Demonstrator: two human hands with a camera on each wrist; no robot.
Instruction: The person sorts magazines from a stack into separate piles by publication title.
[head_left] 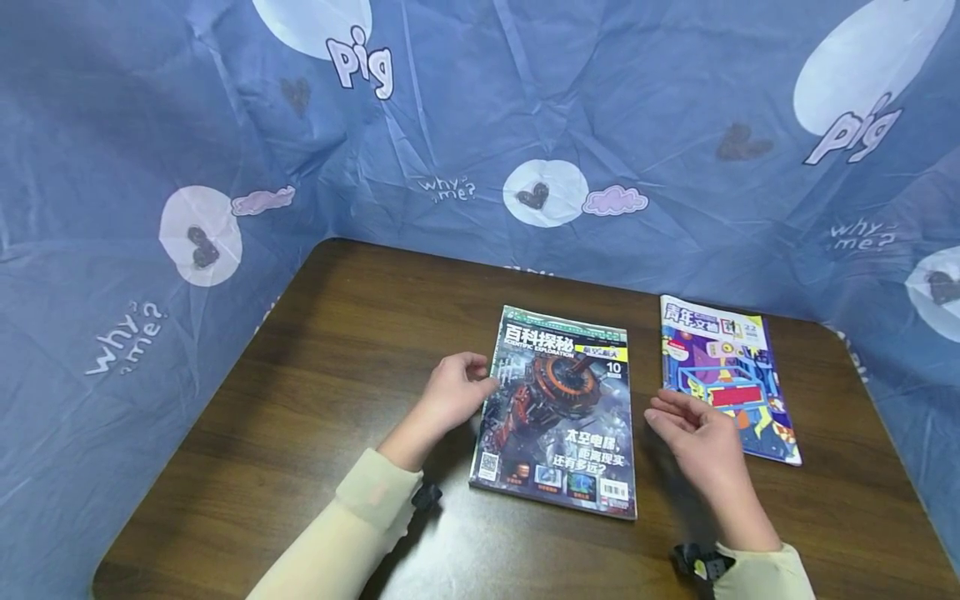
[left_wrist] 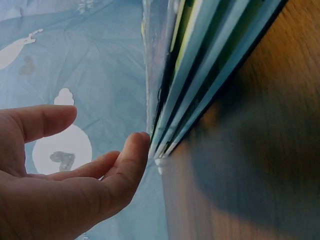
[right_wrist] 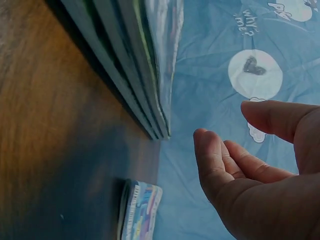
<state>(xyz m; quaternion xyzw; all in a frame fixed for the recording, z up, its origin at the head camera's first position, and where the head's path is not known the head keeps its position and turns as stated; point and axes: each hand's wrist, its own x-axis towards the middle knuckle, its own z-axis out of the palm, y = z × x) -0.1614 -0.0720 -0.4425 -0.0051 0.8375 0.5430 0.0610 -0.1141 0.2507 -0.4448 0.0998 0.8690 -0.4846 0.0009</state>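
A stack of magazines (head_left: 558,408) with a dark space-themed cover on top lies on the wooden table. My left hand (head_left: 455,390) is at its left edge, fingers loosely bent; in the left wrist view a fingertip of the left hand (left_wrist: 95,180) meets or nearly meets the stack's side (left_wrist: 200,65). My right hand (head_left: 701,433) hovers off the stack's right side, thumb and fingers apart, holding nothing. The right wrist view shows a gap between the right hand (right_wrist: 255,165) and the stack (right_wrist: 125,60).
A purple, colourful magazine (head_left: 723,367) lies at the back right, partly behind my right hand; its end (right_wrist: 142,210) shows in the right wrist view. Blue printed cloth (head_left: 450,125) hangs behind and beside the brown table (head_left: 300,400).
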